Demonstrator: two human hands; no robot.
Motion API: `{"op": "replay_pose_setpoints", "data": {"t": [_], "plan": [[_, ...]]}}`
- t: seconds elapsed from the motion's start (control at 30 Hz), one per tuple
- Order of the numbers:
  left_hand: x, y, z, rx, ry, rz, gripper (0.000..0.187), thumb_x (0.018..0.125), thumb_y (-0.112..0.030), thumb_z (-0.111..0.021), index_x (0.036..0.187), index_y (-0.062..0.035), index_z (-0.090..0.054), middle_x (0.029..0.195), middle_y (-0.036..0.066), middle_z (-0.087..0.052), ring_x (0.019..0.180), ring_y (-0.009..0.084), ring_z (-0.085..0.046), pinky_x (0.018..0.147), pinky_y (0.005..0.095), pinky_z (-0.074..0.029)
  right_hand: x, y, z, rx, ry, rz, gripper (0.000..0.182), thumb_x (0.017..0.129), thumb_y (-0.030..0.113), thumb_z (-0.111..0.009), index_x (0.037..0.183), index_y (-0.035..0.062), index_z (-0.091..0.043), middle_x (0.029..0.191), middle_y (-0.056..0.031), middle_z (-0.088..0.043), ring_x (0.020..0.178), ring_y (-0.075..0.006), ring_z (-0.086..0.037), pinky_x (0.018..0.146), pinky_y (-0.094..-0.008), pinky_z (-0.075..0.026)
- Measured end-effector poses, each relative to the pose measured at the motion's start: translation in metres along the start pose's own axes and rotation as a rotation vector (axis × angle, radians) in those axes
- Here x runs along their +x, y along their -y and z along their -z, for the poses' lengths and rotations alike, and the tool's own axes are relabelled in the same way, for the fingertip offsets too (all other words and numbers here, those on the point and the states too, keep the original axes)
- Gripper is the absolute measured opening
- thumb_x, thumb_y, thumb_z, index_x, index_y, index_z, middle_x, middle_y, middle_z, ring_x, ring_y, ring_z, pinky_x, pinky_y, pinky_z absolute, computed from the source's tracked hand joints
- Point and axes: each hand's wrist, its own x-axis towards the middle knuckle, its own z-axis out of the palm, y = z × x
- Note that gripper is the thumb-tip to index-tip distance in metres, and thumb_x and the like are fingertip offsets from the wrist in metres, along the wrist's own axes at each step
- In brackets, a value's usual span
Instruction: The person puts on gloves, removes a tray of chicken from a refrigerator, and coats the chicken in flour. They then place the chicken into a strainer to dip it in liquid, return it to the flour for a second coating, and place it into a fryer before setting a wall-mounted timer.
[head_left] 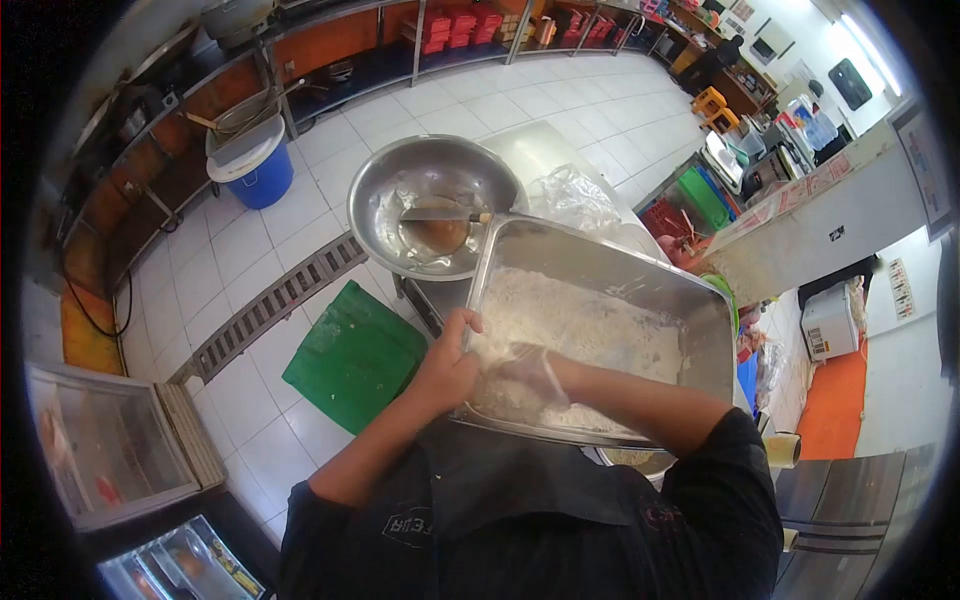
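A deep rectangular metal tray (715,345) holds pale flour-like powder (570,310), heaped toward its left side. My left hand (452,362) grips the tray's left rim, its thumb and fingers bent over the edge. Inside the tray, my right hand (525,375) wears a thin clear glove and lies in the powder at the lower left; its fingers are blurred and partly covered. Behind the tray's left corner stands a round metal bowl (375,200) with a brownish content. A knife (440,214) lies across that bowl.
A green crate (355,355) stands on the floor at the left, beside a drain grate (280,300). Farther back is a blue bucket (262,182). Clear plastic (575,200) lies on the metal table (545,150) behind the tray. A person (712,62) is far back at the right.
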Motion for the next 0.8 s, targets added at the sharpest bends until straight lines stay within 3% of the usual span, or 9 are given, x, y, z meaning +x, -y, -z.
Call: {"op": "replay_pose_setpoints", "data": {"t": [0.03, 0.13, 0.23, 0.33, 0.4, 0.53, 0.63, 0.7, 0.8], "plan": [[0.000, 0.006, -0.002, -0.024, 0.006, 0.022, 0.039, 0.076, 0.006, -0.041, 0.112, -0.0092, -0.041, 0.097, 0.014, -0.045, 0.090, 0.0212, -0.047, 0.086, 0.0341, -0.041, -0.008, 0.008, 0.011, 0.066, -0.020, -0.145, 0.040, 0.090, 0.025, -0.061, 0.123, 0.0022, -0.060, 0.107, -0.0160, -0.067, 0.097, -0.0273, -0.064, 0.087, -0.0354, -0.050], [-0.001, -0.001, 0.000, -0.050, 0.032, 0.121, 0.038, 0.076, 0.006, -0.041, 0.111, -0.0087, -0.040, 0.094, 0.014, -0.044, 0.089, 0.0222, -0.047, 0.086, 0.0353, -0.042, -0.026, 0.023, 0.049, -0.123, -0.296, -0.153, 0.041, 0.087, 0.031, -0.061, 0.113, -0.0004, -0.065, 0.097, -0.0240, -0.066, 0.090, -0.0339, -0.064, 0.076, -0.0408, -0.050], [0.000, -0.004, -0.001, 0.007, 0.014, 0.062, 0.036, 0.075, 0.006, -0.041, 0.109, -0.0083, -0.039, 0.091, 0.014, -0.042, 0.086, 0.0234, -0.047, 0.085, 0.0362, -0.042, -0.025, 0.013, 0.074, -0.239, -0.220, -0.197, 0.044, 0.083, 0.035, -0.064, 0.108, -0.0009, -0.067, 0.099, -0.0249, -0.066, 0.094, -0.0351, -0.065, 0.081, -0.0422, -0.051], [0.000, 0.002, -0.006, 0.035, 0.024, 0.035, 0.035, 0.074, 0.005, -0.042, 0.107, -0.0074, -0.039, 0.090, 0.015, -0.041, 0.084, 0.0248, -0.046, 0.084, 0.0360, -0.042, 0.021, -0.051, 0.045, -0.358, 0.041, -0.011, 0.031, 0.086, 0.028, -0.063, 0.103, 0.0025, -0.066, 0.095, -0.0206, -0.068, 0.089, -0.0333, -0.067, 0.078, -0.0430, -0.051], [0.003, 0.000, -0.004, 0.033, 0.032, 0.070, 0.034, 0.074, 0.005, -0.042, 0.106, -0.0067, -0.039, 0.090, 0.016, -0.041, 0.085, 0.0258, -0.046, 0.085, 0.0359, -0.042, 0.025, -0.022, 0.012, -0.679, -0.044, 0.068, 0.041, 0.082, 0.034, -0.067, 0.104, 0.0002, -0.067, 0.095, -0.0231, -0.067, 0.090, -0.0373, -0.066, 0.081, -0.0451, -0.051], [0.002, -0.001, -0.002, 0.026, 0.046, 0.081, 0.031, 0.074, 0.005, -0.042, 0.104, -0.0051, -0.040, 0.092, 0.016, -0.041, 0.088, 0.0270, -0.047, 0.087, 0.0362, -0.042, 0.022, -0.031, -0.026, -0.362, -0.423, 0.048, 0.046, 0.080, 0.040, -0.068, 0.103, -0.0002, -0.068, 0.093, -0.0241, -0.066, 0.085, -0.0409, -0.065, 0.080, -0.0465, -0.051], [0.001, -0.005, -0.002, 0.048, 0.049, 0.016, 0.031, 0.075, 0.005, -0.042, 0.104, -0.0044, -0.040, 0.092, 0.017, -0.042, 0.089, 0.0279, -0.047, 0.088, 0.0366, -0.042, 0.021, -0.014, 0.009, -0.161, -0.190, -0.168, 0.045, 0.085, 0.042, -0.065, 0.107, 0.0029, -0.068, 0.093, -0.0247, -0.067, 0.085, -0.0414, -0.065, 0.077, -0.0463, -0.050], [-0.001, -0.011, 0.000, 0.066, 0.055, -0.004, 0.030, 0.075, 0.004, -0.043, 0.104, -0.0041, -0.041, 0.092, 0.017, -0.042, 0.089, 0.0289, -0.047, 0.089, 0.0367, -0.041, 0.014, -0.040, 0.021, 0.016, -0.218, -0.257, 0.046, 0.088, 0.043, -0.063, 0.111, 0.0035, -0.067, 0.094, -0.0239, -0.067, 0.084, -0.0399, -0.065, 0.075, -0.0460, -0.049], [-0.002, -0.014, 0.003, 0.088, 0.058, -0.007, 0.030, 0.075, 0.004, -0.043, 0.104, -0.0038, -0.041, 0.093, 0.017, -0.043, 0.090, 0.0305, -0.047, 0.091, 0.0364, -0.041, 0.006, -0.039, 0.042, -0.133, -0.264, -0.318, 0.048, 0.091, 0.045, -0.061, 0.114, 0.0031, -0.067, 0.096, -0.0224, -0.069, 0.082, -0.0365, -0.066, 0.072, -0.0454, -0.048]]}}
